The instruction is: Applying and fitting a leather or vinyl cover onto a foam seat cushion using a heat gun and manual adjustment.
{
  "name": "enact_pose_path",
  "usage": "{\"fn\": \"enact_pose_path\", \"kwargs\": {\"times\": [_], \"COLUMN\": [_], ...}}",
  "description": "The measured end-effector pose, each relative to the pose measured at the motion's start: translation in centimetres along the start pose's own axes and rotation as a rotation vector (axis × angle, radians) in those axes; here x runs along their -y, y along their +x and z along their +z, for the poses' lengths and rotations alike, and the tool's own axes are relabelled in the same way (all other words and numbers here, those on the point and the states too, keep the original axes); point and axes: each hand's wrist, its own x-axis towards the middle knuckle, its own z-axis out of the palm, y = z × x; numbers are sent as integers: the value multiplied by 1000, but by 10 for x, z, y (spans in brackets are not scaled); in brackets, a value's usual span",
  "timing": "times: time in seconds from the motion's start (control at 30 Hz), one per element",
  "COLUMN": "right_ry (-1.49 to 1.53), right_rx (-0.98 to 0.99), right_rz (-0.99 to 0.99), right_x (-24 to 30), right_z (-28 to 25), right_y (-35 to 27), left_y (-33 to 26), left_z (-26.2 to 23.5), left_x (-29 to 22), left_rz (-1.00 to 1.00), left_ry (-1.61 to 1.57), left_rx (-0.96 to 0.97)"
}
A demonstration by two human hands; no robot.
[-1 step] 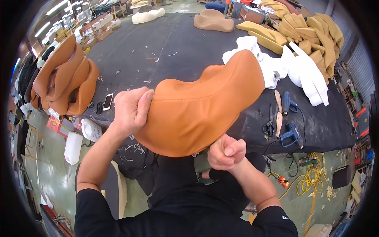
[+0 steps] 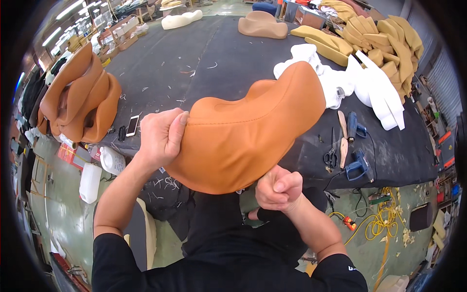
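A curved, orange-tan leather seat cover (image 2: 233, 138) is held up in front of me, tilted with its right end higher. It looks filled out as if over a padded form, and a stitched seam runs along its upper part. My left hand (image 2: 163, 134) is clenched on its left end, thumb on top. At the lower right edge, my right hand (image 2: 278, 189) is closed with its fingers curled against the leather. What its fingertips pinch is partly hidden under the rim. Soft wrinkles run across the leather between the hands.
On the dark table (image 2: 160, 63) sit stacked tan leather covers (image 2: 80, 97), a phone (image 2: 132, 125), scissors (image 2: 331, 155), heat guns (image 2: 359, 168), white molded shells (image 2: 377, 92) and yellow foam pieces (image 2: 384, 44). White jugs (image 2: 90, 182) and a yellow cord (image 2: 382, 221) are on the floor.
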Motion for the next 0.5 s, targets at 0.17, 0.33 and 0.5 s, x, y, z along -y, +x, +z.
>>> {"fn": "enact_pose_path", "kwargs": {"times": [0.17, 0.33, 0.5], "right_ry": [-93, -251, -195], "right_rx": [-314, -143, -34], "right_rz": [1, 120, 205], "right_x": [4, 10, 17], "right_z": [30, 3, 0], "right_y": [2, -13, 0], "left_y": [-3, -3, 7], "left_z": [2, 4, -2], "left_x": [-6, -10, -4], "left_rz": [-15, -16, -27], "left_ry": [21, 16, 34], "left_rx": [-43, -33, -15]}}
